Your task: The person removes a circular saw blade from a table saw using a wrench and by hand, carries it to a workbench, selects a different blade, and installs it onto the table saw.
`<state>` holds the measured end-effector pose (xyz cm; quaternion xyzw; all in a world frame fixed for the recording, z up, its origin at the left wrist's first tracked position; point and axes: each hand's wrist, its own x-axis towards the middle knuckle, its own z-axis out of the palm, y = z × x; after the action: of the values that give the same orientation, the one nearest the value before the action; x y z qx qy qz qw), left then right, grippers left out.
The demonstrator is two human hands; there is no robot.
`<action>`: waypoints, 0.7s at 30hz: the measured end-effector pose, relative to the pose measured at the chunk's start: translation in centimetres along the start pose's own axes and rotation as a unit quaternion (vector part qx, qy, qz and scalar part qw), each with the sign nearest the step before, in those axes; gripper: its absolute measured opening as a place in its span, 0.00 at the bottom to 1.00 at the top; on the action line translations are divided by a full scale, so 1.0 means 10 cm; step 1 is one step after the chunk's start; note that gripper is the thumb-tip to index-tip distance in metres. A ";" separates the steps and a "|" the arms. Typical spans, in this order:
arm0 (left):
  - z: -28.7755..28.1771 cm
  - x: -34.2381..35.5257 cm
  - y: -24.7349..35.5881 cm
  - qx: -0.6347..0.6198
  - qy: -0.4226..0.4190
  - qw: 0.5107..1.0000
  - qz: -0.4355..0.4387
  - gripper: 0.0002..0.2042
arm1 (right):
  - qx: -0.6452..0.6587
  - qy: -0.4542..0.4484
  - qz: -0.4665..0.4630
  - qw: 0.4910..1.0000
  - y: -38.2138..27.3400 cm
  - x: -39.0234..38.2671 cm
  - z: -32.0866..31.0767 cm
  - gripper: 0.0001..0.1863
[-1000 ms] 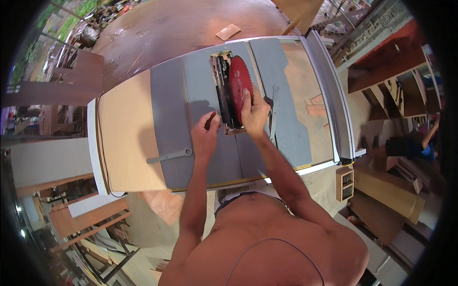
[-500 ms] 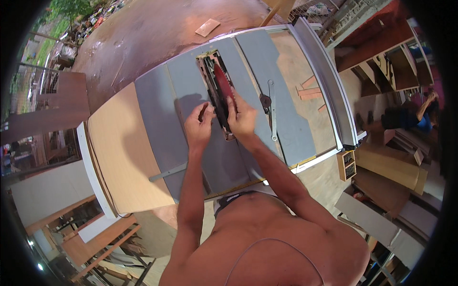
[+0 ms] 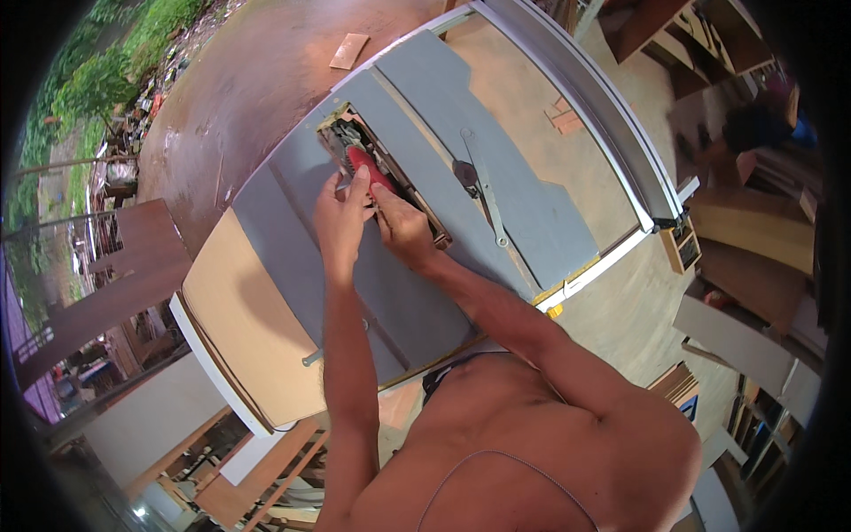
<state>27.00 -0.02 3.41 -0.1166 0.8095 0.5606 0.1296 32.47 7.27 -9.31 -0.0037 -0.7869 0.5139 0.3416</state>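
A red circular saw blade (image 3: 359,162) stands edge-up in the long open slot (image 3: 417,202) of a grey saw table (image 3: 403,293). My left hand (image 3: 341,217) is closed at the blade's left side, thumb up against its toothed edge. From the near side, my right hand (image 3: 406,230) reaches over the slot, its fingers bent and pressed at the blade's near end. Dark machine parts show inside the slot beyond the blade. Right of the slot, a long flat wrench (image 3: 490,202) lies beside a dark tool with a round head (image 3: 464,173).
A light wooden panel (image 3: 257,310) extends the table's left side. Another metal bar end (image 3: 312,358) sticks out by my left forearm. A long metal rail (image 3: 589,97) borders the right side. Boards (image 3: 753,226) lean at right, where another person (image 3: 762,124) is partly visible.
My view has turned, shifting the table. My left hand has come from beside the slot to the blade, and my right hand has moved down to the blade's near end.
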 end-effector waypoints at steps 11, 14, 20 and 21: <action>0.34 0.33 -0.08 0.435 0.150 0.884 0.084 0.33 | -0.022 -0.018 0.028 0.999 0.05 -0.04 0.03 0.20; 0.40 0.32 -0.03 0.428 0.144 0.888 0.092 0.31 | -0.031 -0.046 0.056 0.997 0.05 -0.06 0.01 0.22; 0.42 0.32 -0.13 0.443 0.187 0.869 0.115 0.25 | -0.123 -0.205 0.179 0.954 -0.06 -0.25 -0.19 0.21; 0.42 0.33 -0.12 0.449 0.179 0.870 0.099 0.25 | -0.118 -0.233 0.209 0.942 -0.09 -0.24 -0.25 0.20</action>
<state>24.69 3.36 -0.19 -0.0636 0.9906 0.1157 -0.0356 35.99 8.03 -9.22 -0.0881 -0.8809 0.4640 0.0305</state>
